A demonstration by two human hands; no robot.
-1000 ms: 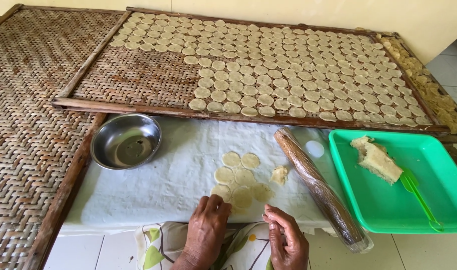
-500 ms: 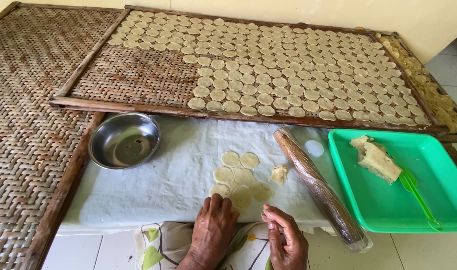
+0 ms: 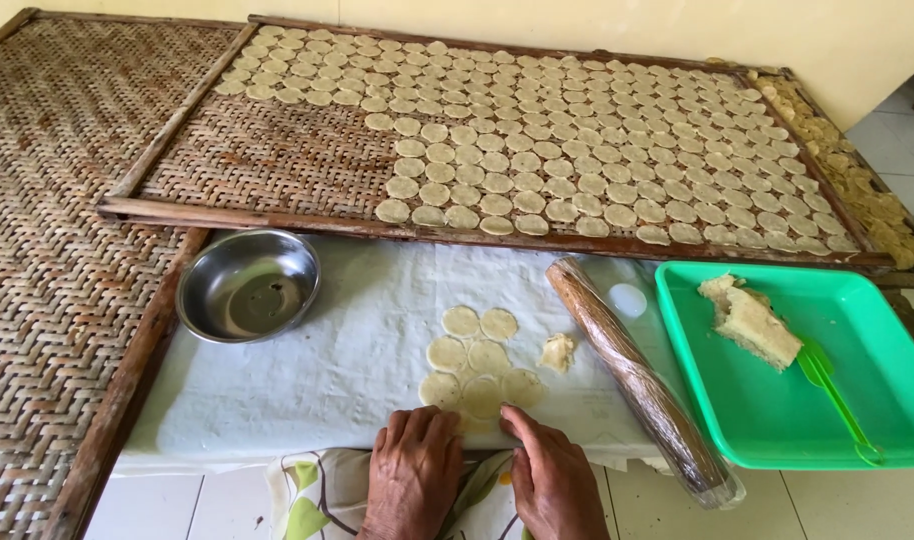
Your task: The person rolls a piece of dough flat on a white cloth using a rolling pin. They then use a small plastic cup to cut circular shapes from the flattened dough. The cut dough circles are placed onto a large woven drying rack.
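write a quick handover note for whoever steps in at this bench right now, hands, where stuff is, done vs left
Left hand and right hand: both bare, fingertips pressing the near edge of the dough rounds on the white cloth; neither grips anything.
Rolling pin lies right of the rounds, a dough scrap beside it.
Steel bowl sits left.
Green tray holds a dough block and green fork.
Done: woven drying rack mostly filled with rounds.
Left: its left part is bare; cloth rounds not racked.

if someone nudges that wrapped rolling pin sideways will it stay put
Probably not: the rolling pin is a long round cylinder lying flat on the white cloth, so it would likely roll. Its shiny plastic wrap looks slippery. Its near end overhangs the cloth edge, so it might drop.
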